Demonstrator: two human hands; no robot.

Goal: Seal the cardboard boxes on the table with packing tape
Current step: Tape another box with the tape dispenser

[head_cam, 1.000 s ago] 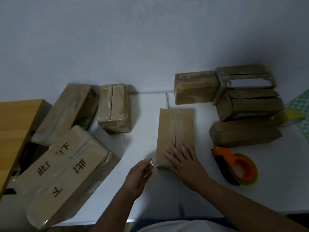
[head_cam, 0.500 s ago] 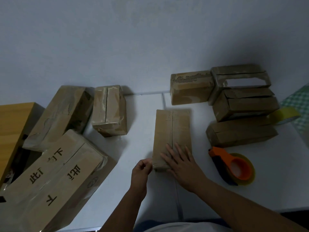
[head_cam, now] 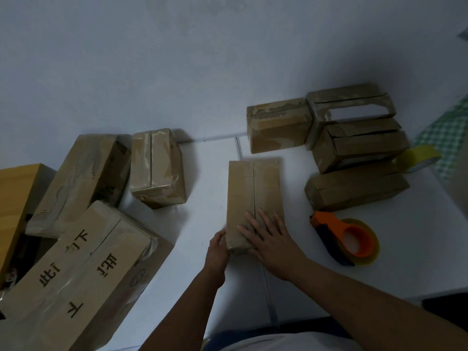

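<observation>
A long cardboard box (head_cam: 253, 188) lies in the middle of the white table (head_cam: 417, 249), its centre seam running away from me. My right hand (head_cam: 271, 236) lies flat on the box's near end with fingers spread. My left hand (head_cam: 219, 249) touches the box's near left corner; its fingers press against the side there. An orange tape dispenser (head_cam: 347, 241) with a roll of clear tape lies on the table to the right of the box, apart from both hands.
Several small boxes (head_cam: 354, 148) are stacked at the back right, with a yellow tape roll (head_cam: 417, 158) beside them. At the left lie a taped box (head_cam: 157, 168), a tilted box (head_cam: 78, 183) and a large printed box (head_cam: 76, 282). A wooden surface (head_cam: 12, 198) sits far left.
My left hand moved right from the open table to the box's near left corner. My right hand stayed flat on the box top. The view shifted slightly.
</observation>
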